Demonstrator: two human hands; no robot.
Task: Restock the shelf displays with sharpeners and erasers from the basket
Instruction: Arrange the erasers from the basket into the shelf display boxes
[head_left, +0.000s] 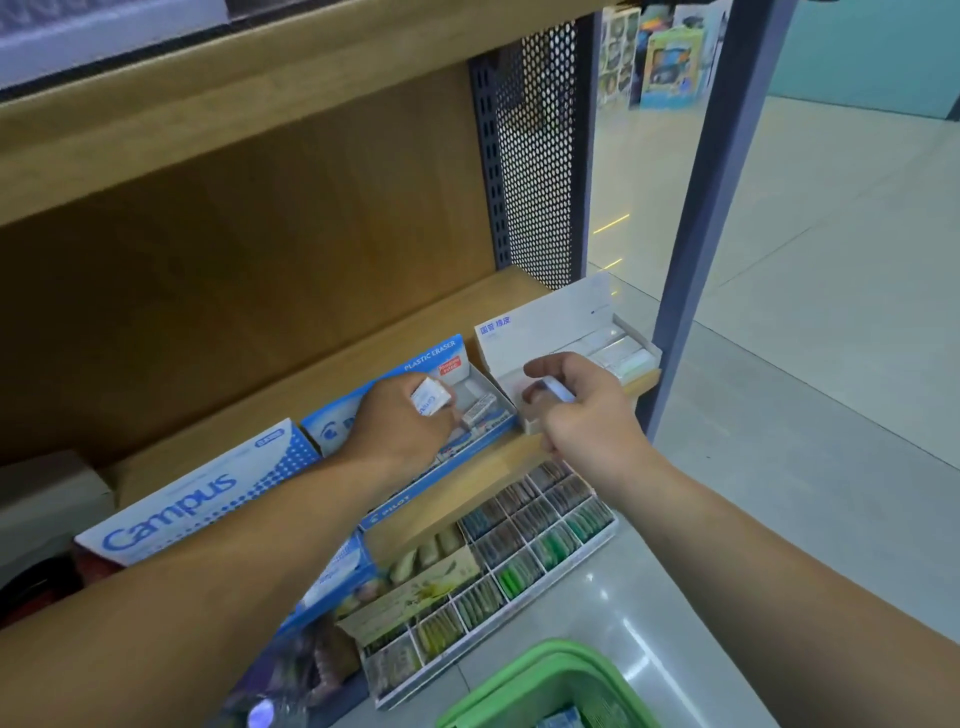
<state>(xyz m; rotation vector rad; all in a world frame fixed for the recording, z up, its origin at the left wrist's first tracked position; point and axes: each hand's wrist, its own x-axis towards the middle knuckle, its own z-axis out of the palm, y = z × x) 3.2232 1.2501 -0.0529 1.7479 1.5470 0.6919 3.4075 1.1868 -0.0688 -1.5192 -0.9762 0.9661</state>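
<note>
Wooden shelf (483, 470) carries blue eraser box (441, 353) w/ white box (545, 322) just beside, on its R. Green basket (524, 675) sits low in front. L hand (400, 421) pinches wrapped eraser (430, 397) over blue eraser box; R hand (582, 410) grips small eraser (558, 389) at white box.

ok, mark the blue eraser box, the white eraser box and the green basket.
blue eraser box (415, 364): head view, on its raised lid by the "PLASTIC ERASER" print.
white eraser box (545, 327): head view, on its raised white lid.
green basket (519, 670): head view, on its left rim.
</note>
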